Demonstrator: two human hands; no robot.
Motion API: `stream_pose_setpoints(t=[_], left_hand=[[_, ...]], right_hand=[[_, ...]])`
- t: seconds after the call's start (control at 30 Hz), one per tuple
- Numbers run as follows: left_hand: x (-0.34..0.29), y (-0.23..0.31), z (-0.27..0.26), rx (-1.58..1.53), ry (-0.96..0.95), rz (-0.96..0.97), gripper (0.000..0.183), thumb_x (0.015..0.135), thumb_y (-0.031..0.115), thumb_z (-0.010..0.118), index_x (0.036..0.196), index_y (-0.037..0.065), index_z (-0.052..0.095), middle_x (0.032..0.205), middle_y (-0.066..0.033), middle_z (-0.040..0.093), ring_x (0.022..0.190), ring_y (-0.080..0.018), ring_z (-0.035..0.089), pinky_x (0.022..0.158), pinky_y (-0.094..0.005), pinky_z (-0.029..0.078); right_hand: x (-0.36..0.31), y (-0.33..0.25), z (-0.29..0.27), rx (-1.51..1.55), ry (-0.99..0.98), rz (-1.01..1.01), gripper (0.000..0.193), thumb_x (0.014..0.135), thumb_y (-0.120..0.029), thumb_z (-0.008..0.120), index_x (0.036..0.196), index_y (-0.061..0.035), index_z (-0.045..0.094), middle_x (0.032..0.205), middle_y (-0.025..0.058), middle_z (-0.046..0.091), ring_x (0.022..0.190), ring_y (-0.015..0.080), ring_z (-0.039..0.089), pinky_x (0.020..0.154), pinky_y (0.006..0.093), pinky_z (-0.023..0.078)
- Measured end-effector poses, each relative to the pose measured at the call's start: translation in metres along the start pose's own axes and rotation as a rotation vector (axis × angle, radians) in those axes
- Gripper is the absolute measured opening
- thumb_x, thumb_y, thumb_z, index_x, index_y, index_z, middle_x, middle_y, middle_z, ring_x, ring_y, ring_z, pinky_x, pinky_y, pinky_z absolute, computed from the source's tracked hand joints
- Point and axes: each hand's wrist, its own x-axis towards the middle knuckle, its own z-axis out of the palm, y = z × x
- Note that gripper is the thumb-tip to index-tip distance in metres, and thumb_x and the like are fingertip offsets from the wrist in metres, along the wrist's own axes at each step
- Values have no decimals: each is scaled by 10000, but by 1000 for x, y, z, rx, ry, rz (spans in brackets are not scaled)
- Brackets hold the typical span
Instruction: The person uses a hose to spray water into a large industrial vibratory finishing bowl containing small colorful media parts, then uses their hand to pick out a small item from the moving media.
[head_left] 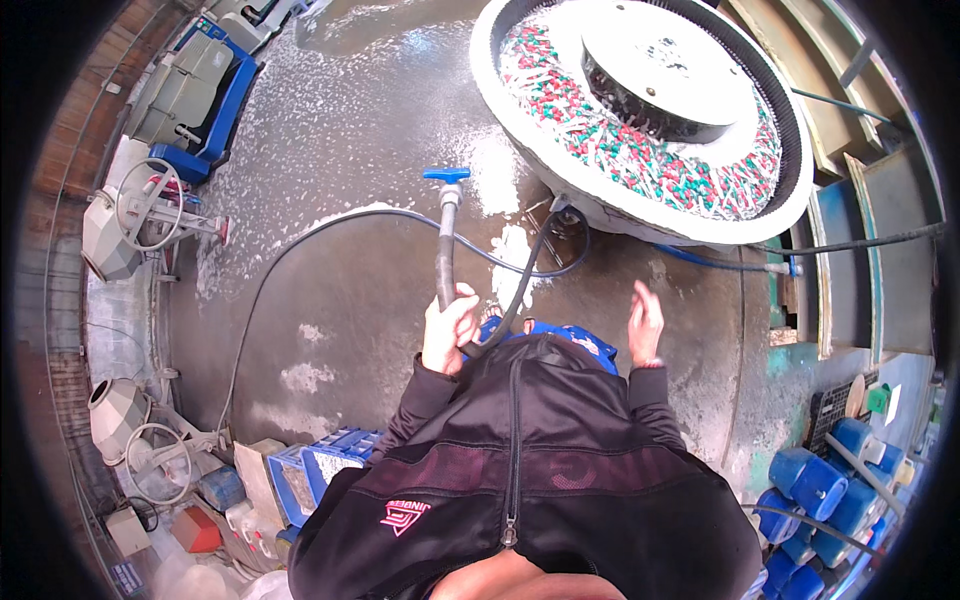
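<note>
My left hand (452, 326) is closed around a dark hose (445, 262) that ends in a grey fitting with a blue valve handle (446, 175). The hose points away from me, and its rear part loops down past my waist and back toward the machine. My right hand (646, 322) hangs free at my right side, fingers stretched out, touching nothing. Ahead and to the right stands a large round white tub machine (640, 222). Many small red, green and white pieces (620, 140) lie in its ring channel around a raised white centre (668, 65).
White foam (280, 110) spreads over the wet floor (330, 300). A thin dark cable (262, 285) curves across it. Two tilting barrel machines with handwheels (150, 205) line the left wall. Blue crates (315, 470) stand behind left; blue drums (810, 480) are behind right.
</note>
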Motion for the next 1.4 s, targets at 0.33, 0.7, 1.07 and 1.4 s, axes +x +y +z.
stream_pose_setpoints(t=[0.33, 0.7, 1.07, 1.4], left_hand=[[-15, -7, -2, -7, 72, -34, 115, 783, 57, 541, 875, 51, 472, 477, 62, 322, 338, -36, 268, 350, -212, 281], [-19, 4, -9, 40, 195, -44, 112, 784, 47, 530, 885, 49, 483, 466, 62, 318, 329, -38, 256, 350, -215, 286], [9, 8, 5, 42, 100, -77, 124, 783, 72, 541, 893, 67, 483, 471, 65, 333, 327, -33, 264, 350, -204, 288], [22, 12, 15, 108, 5, -47, 122, 783, 66, 541, 890, 55, 483, 467, 63, 321, 328, -41, 261, 368, -223, 306]], right_hand=[[275, 7, 62, -390, -340, -100, 244, 706, -202, 619, 886, -39, 596, 845, 157, 610, 834, 285, 587, 725, 355, 456], [308, 71, 139, -428, -300, 96, 86, 654, -49, 570, 686, 19, 613, 600, 151, 593, 606, 280, 615, 585, 352, 504], [249, -43, 19, 1058, -228, 490, 94, 819, -55, 527, 881, 15, 511, 817, 103, 563, 718, 209, 600, 637, 394, 553], [226, -48, 0, 964, 4, 339, 356, 738, 53, 556, 1078, 66, 450, 736, 123, 567, 606, 172, 582, 556, 324, 562]])
